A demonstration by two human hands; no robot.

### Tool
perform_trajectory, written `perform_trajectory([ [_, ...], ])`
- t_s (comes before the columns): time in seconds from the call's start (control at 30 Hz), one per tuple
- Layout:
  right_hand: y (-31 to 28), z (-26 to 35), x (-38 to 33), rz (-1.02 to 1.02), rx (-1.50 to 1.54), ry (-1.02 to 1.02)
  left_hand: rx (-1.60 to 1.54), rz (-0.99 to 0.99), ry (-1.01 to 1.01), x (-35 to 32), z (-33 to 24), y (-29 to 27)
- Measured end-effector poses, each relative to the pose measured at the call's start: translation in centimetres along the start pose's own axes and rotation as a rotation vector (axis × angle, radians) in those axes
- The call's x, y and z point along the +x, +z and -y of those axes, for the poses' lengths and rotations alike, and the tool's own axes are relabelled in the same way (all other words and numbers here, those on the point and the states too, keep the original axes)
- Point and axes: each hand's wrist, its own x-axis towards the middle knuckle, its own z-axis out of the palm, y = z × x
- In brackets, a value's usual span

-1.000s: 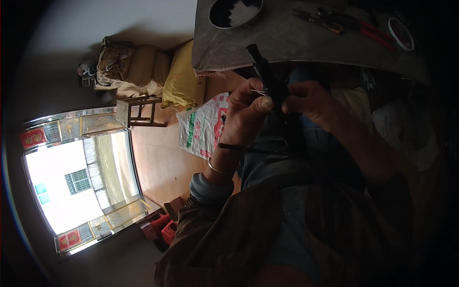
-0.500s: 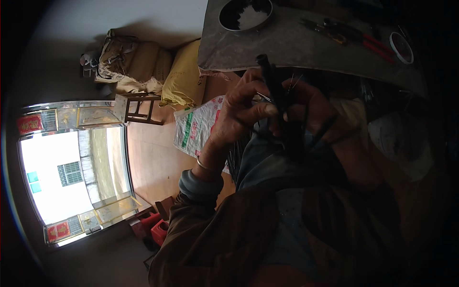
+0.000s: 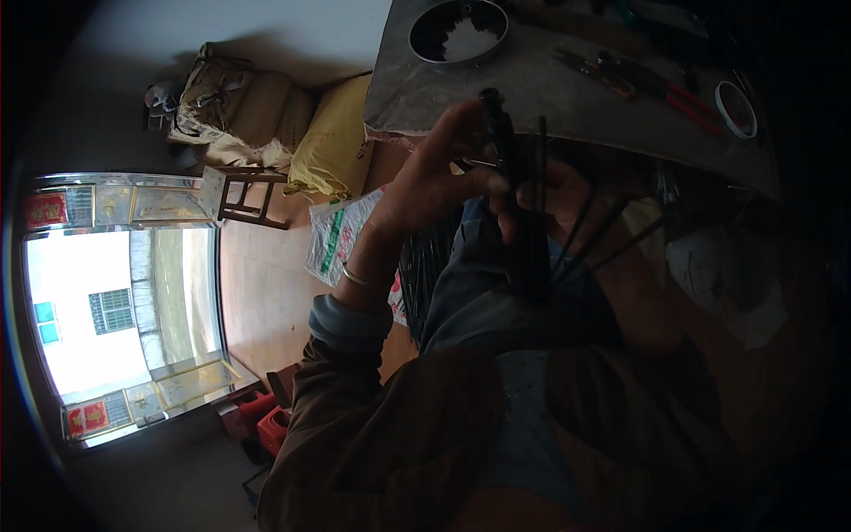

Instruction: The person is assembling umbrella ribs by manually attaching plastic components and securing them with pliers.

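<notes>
Upright over my lap stands a black shaft point(image 3: 503, 142) with thin dark ribs point(image 3: 612, 230) fanning out low on its right side, much like an umbrella frame. My left hand point(image 3: 434, 182) is closed at the shaft from the left, thumb and fingers pinching near its middle. A thin shiny wire or pin point(image 3: 479, 162) shows by those fingers. In deep shade on the other side, my right hand point(image 3: 567, 199) is closed by the ribs, its fingertips partly hidden behind them. A bundle of thin black rods point(image 3: 424, 275) lies beside my left thigh.
A grey-topped table point(image 3: 496, 97) ahead bears a bowl point(image 3: 458, 31) of white and black bits, pliers point(image 3: 594, 73), a red-handled tool point(image 3: 691, 106) and a round lid point(image 3: 736, 109). Yellow sacks point(image 3: 332, 137), a wooden stool point(image 3: 253, 197) and a printed bag point(image 3: 341, 235) stand or lie left.
My right hand has shifted slightly down and away from the shaft. The ribs now stand more spread, one upright beside the shaft. My left hand has opened out a little around it.
</notes>
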Motion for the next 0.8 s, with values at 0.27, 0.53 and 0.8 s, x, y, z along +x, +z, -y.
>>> perform_trajectory([
  [0.27, 0.6, 0.3, -0.4, -0.135, -0.081, -0.005, 0.084, -0.17, 0.064, -0.1, 0.0, 0.9],
  [0.53, 0.1, -0.8, 0.4, -0.422, -0.169, -0.133, 0.335, -0.616, 0.292, -4.2, -0.8, 7.3],
  [0.8, 2.4, -2.7, 2.4, -0.692, -0.293, -0.38, 0.007, -0.746, -0.033, -0.5, 0.3, 7.0],
])
